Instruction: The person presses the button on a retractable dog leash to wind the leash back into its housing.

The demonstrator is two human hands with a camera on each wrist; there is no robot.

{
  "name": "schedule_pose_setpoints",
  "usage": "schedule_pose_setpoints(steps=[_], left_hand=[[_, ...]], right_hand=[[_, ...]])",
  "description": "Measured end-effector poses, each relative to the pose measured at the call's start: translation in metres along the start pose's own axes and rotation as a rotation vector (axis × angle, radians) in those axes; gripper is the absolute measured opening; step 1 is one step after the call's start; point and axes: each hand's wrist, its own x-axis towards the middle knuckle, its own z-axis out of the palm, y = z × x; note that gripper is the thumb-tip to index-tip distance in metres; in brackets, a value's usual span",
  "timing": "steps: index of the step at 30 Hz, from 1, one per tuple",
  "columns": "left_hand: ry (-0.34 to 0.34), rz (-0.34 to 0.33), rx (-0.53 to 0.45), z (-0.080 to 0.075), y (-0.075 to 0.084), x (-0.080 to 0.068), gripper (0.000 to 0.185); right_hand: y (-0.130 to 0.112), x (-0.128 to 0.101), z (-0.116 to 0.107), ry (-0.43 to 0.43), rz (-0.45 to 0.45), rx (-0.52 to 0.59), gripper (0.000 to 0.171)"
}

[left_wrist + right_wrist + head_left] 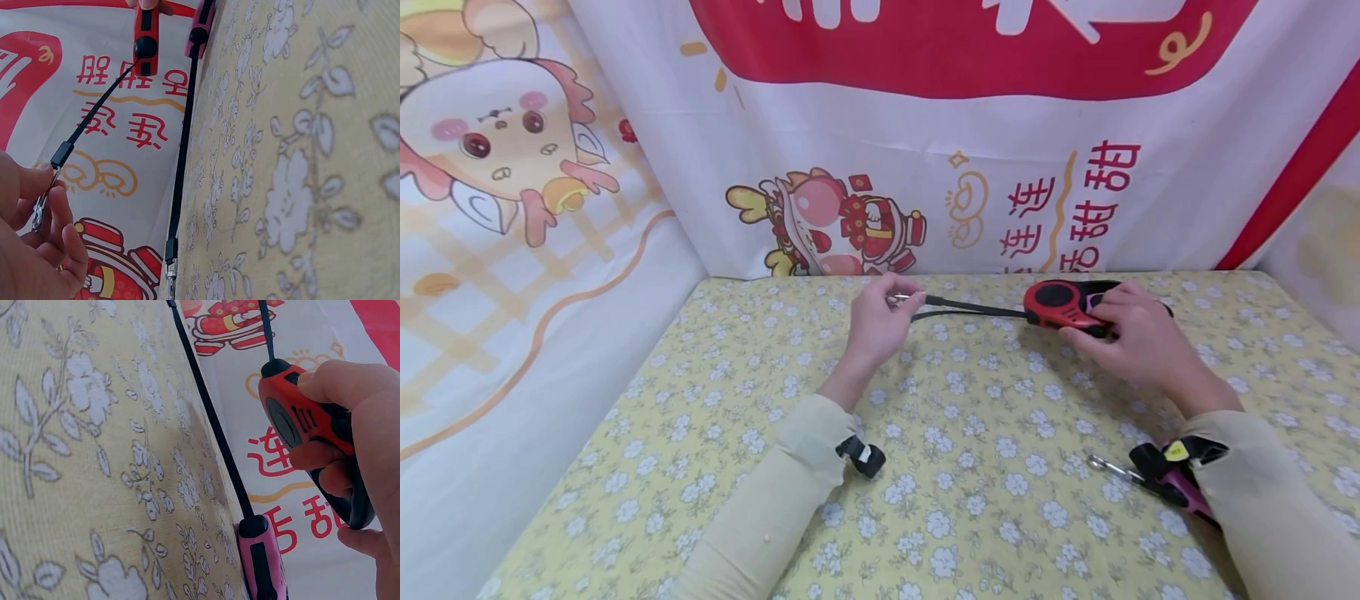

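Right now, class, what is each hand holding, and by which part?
The right hand grips the red leash by its handle. The left hand pinches the metal clip at the end of that leash's black cord.

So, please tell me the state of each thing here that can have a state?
Red retractable leash: held by right hand, strap pulled out.
Metal clip: pinched by left hand.
Pink retractable leash: lying on flowered table, strap extended, untouched.
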Motion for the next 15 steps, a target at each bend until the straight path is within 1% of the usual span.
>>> schedule_pose_setpoints(steps=[3, 8, 12, 15], left_hand=[[-0.006, 0.02, 0.004, -0.0002, -0.001, -0.0006, 0.013], [-0.019, 0.06, 0.016, -0.0001, -0.0015, -0.0017, 0.013], [-0.026, 0.069, 0.028, -0.0002, -0.0011, -0.0023, 0.011], [-0.029, 0.064, 0.033, -0.0001, -0.0003, -0.0025, 0.011]], right_hand=[[0.0008, 0.0, -0.0003, 0.017, -0.009, -0.003, 0.049], [0.0017, -0.0002, -0.0012, 0.009, 0.011, -0.002, 0.051], [0.0019, -0.0005, -0.0019, 0.004, 0.01, -0.009, 0.051], [0.0014, -0.0005, -0.0022, 0.005, 0.009, -0.009, 0.051]])
